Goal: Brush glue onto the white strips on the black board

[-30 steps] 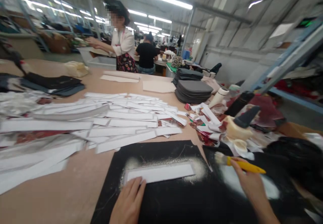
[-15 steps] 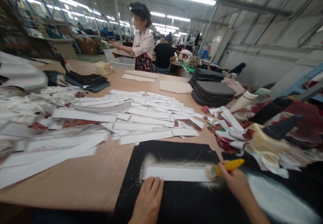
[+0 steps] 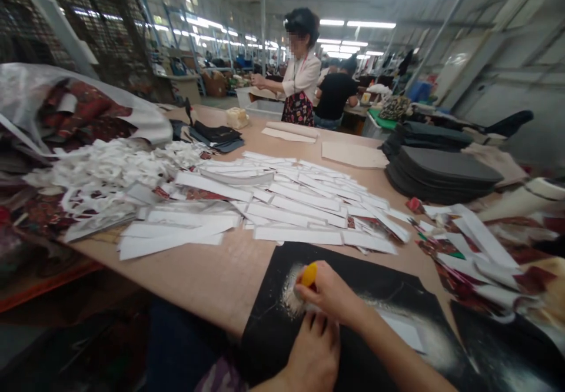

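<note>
My right hand point(image 3: 329, 292) is closed around the yellow handle of a paintbrush point(image 3: 309, 274). Its bristles touch the left end of a white strip, where a pale smear point(image 3: 289, 298) marks the black sheet point(image 3: 269, 315) underneath. The right forearm crosses over the white strip point(image 3: 404, 328) and hides its middle. Just below the right hand, my left hand point(image 3: 314, 345) lies with its fingertips flat by the strip's near edge, partly covered by the right hand.
Many white strips point(image 3: 300, 203) lie spread beyond the black sheet. A heap of white trimmings point(image 3: 119, 171) is at left, with dark stacked panels point(image 3: 441, 171) at back right. Scraps point(image 3: 481, 256) crowd the right side. A person point(image 3: 304, 68) stands across the table point(image 3: 207, 280).
My right hand has carried the brush from the strip's right end leftward to its left end, now above my left hand. The view has turned left.
</note>
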Motion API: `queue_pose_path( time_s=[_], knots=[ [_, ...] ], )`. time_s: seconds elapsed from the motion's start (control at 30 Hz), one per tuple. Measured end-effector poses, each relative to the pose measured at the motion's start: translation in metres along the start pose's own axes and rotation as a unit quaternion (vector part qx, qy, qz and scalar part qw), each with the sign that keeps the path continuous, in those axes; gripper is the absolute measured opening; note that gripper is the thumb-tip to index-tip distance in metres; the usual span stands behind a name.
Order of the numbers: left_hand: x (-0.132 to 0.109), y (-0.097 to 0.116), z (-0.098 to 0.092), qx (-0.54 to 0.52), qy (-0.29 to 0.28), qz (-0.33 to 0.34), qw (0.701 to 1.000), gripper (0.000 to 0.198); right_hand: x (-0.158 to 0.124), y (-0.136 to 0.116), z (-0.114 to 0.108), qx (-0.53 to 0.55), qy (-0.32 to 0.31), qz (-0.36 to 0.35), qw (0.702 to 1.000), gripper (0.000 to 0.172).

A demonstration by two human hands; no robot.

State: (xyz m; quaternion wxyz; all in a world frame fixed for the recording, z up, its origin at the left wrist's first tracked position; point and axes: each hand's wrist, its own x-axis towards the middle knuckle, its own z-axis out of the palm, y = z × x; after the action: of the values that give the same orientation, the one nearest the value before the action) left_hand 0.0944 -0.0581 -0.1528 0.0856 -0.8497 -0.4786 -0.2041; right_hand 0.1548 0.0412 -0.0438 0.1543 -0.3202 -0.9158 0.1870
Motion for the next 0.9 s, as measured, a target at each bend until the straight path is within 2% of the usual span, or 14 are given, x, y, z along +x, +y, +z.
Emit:
queue_pose_path(
  time_s=[0.1,0.2,0.27,0.33,0.43,0.5,0.57,0.63,0.7,0.77,0.83,0.9],
  knots=[
    [0.001,-0.001,-0.004,-0.020,-0.009,0.001,1.000,0.032,0.009,0.003,-0.002,-0.043,0.026,-0.019,0.999,0.008],
    [0.003,-0.002,-0.006,-0.048,-0.014,-0.007,0.999,0.031,0.011,0.000,0.002,-0.055,-0.015,-0.039,0.998,0.009],
    [0.004,-0.002,-0.007,-0.046,-0.026,-0.005,0.999,0.031,0.012,-0.001,0.004,-0.110,0.003,-0.014,0.994,0.010],
    [0.005,-0.002,-0.008,-0.035,-0.034,0.003,0.999,0.031,0.012,0.001,0.003,-0.119,0.035,0.023,0.992,0.008],
    [0.004,-0.002,-0.009,-0.019,-0.029,0.006,0.999,0.028,0.009,0.010,-0.004,-0.087,-0.005,0.067,0.994,0.010],
    [0.004,-0.002,-0.010,-0.013,-0.031,0.003,0.999,0.026,0.006,0.013,-0.009,-0.139,-0.026,0.097,0.985,0.013],
    [0.004,-0.003,-0.010,-0.011,-0.040,0.003,0.999,0.025,0.002,0.012,-0.012,-0.179,-0.004,0.131,0.975,0.016],
    [0.004,-0.002,-0.010,-0.017,-0.053,0.005,0.998,0.025,-0.003,0.007,-0.011,-0.131,0.024,0.135,0.982,0.015],
    [0.003,-0.002,-0.009,-0.019,-0.053,0.003,0.998,0.027,-0.013,0.009,-0.008,-0.047,0.036,0.130,0.990,0.010],
    [0.001,-0.002,-0.008,-0.011,-0.042,0.003,0.999,0.031,-0.033,0.025,-0.011,0.011,0.039,0.148,0.988,0.009],
    [0.000,-0.002,-0.009,-0.002,-0.039,0.000,0.999,0.035,-0.065,0.054,-0.024,0.015,0.048,0.214,0.976,0.014],
    [0.001,-0.003,-0.011,-0.005,-0.051,-0.001,0.999,0.039,-0.104,0.084,-0.045,-0.026,0.071,0.285,0.955,0.019]
  ],
)
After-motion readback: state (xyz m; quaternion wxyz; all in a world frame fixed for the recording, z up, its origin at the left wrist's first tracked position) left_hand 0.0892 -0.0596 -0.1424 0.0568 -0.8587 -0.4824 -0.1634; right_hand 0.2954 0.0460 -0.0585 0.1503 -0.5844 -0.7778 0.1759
